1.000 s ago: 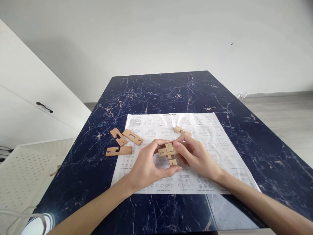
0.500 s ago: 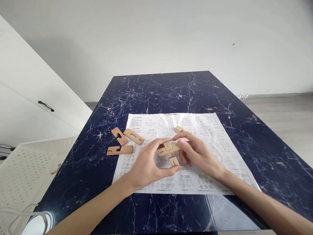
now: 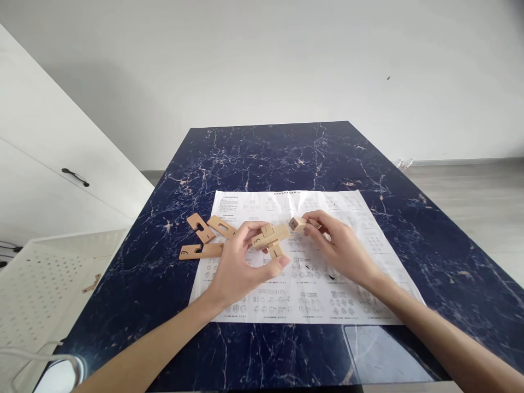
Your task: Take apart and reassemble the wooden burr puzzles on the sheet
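Note:
Between its thumb and fingers my left hand (image 3: 241, 267) grips a cross-shaped assembly of wooden puzzle pieces (image 3: 270, 237), marked 3 and 1. My right hand (image 3: 341, 245) pinches a small wooden puzzle piece (image 3: 297, 224) marked 2, just right of the assembly and apart from it. Left of my hands lie three flat notched pieces: one marked 1 (image 3: 201, 228), one with a slot (image 3: 222, 226) partly behind my left fingers, and one marked 3 (image 3: 200, 251). The printed instruction sheet (image 3: 368, 284) lies beneath both hands.
The dark blue marbled table (image 3: 262, 158) extends beyond the sheet. A glossy flat panel (image 3: 385, 355) lies at its near edge. To the left stand a white perforated surface (image 3: 53, 284) with a cable, and a white cabinet (image 3: 61, 142) with a black handle.
My right hand has come away from the assembly and now holds the loose piece that lay on the sheet. My left hand has moved slightly left and up, tilting the assembly.

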`<state>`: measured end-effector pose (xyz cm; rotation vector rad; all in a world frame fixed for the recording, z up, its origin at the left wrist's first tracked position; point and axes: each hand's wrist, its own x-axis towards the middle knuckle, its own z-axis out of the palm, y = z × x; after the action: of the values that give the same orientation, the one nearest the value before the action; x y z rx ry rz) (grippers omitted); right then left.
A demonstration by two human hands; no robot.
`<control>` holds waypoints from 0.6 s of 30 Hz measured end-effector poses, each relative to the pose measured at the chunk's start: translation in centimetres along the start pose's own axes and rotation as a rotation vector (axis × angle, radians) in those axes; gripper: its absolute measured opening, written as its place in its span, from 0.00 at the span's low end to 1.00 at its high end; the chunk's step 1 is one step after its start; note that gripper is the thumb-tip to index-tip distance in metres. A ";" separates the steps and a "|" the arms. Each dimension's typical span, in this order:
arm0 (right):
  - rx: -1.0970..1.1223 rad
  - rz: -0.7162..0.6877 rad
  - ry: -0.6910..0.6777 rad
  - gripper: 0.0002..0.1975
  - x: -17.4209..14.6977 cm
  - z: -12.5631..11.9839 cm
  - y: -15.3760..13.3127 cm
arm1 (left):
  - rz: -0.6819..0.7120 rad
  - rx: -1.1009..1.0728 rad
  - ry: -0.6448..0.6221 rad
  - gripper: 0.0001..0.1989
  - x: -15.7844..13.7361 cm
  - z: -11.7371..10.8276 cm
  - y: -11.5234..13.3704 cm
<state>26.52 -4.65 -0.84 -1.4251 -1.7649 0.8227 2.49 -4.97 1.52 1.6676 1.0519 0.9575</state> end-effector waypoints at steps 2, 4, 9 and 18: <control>0.263 0.073 -0.113 0.15 -0.1 -0.3 -1.0 | 0.018 0.003 0.024 0.23 0.0 -0.1 0.0; 0.487 0.147 -0.208 0.19 -0.3 -0.6 -1.7 | 0.015 0.013 0.048 0.24 0.1 -0.1 0.0; 0.853 0.282 -0.501 0.24 -0.4 -0.5 -1.9 | 0.054 0.045 0.045 0.24 0.0 0.2 -0.2; 0.645 0.204 -0.571 0.26 -1.8 0.6 -2.6 | 0.269 0.254 -0.072 0.29 -0.6 0.6 -0.5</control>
<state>24.94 -6.95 0.75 -0.9872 -1.5121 1.8523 2.73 -5.56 0.80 2.0779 0.9473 0.9549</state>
